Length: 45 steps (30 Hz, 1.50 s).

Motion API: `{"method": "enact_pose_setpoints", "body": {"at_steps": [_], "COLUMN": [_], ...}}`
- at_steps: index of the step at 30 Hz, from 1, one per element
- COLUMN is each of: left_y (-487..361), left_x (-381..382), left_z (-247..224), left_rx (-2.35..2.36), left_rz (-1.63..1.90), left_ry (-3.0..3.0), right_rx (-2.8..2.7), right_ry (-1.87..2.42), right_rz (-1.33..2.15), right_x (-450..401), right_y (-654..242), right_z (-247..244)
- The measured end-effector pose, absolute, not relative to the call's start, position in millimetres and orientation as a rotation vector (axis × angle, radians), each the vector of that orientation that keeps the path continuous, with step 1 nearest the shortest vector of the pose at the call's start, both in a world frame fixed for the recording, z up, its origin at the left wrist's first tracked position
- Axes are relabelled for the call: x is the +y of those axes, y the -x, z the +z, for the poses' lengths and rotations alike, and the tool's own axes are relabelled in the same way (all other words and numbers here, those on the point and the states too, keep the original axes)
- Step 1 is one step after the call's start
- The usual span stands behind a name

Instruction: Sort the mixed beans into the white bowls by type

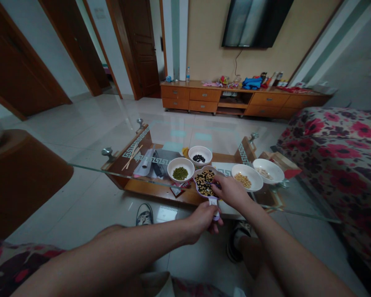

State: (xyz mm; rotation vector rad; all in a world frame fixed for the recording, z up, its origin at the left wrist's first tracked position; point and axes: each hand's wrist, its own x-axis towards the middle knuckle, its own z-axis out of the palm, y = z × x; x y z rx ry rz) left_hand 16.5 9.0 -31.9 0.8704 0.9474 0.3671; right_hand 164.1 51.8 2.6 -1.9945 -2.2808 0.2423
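Observation:
My left hand (205,220) is closed around the handle (214,203) of a pale purple bowl of mixed beans (205,181), tan and black ones. My right hand (227,189) reaches over the bowl's right side with fingers pinched low at the beans; a thin dark thing seems to show at its fingertips, too small to name. Left of that bowl stands a white bowl of green beans (180,173). Behind it is a white bowl of black beans (199,158). To the right are a white bowl of yellow beans (243,180) and a white bowl with pale pieces (265,172).
The bowls stand on a glass-topped table (89,167) with a wooden base. Chopsticks (132,157) and a clear roll (146,159) lie at the left. A flowered sofa (343,144) is at the right, a long cabinet (205,95) along the far wall. My shoes (144,214) are below.

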Motion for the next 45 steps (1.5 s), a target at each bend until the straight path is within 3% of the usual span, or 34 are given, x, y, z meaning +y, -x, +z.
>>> {"method": "enact_pose_setpoints", "body": {"at_steps": [45], "left_y": [-17.4], "left_x": [7.8], "left_z": [-26.7], "left_rx": [0.969], "left_rz": [0.375], "left_ry": [-0.858], "right_rx": [-2.253], "right_ry": [2.008], "right_rz": [0.272], "right_x": [51.8], "right_y": [-164.9], "right_z": [1.9]}}
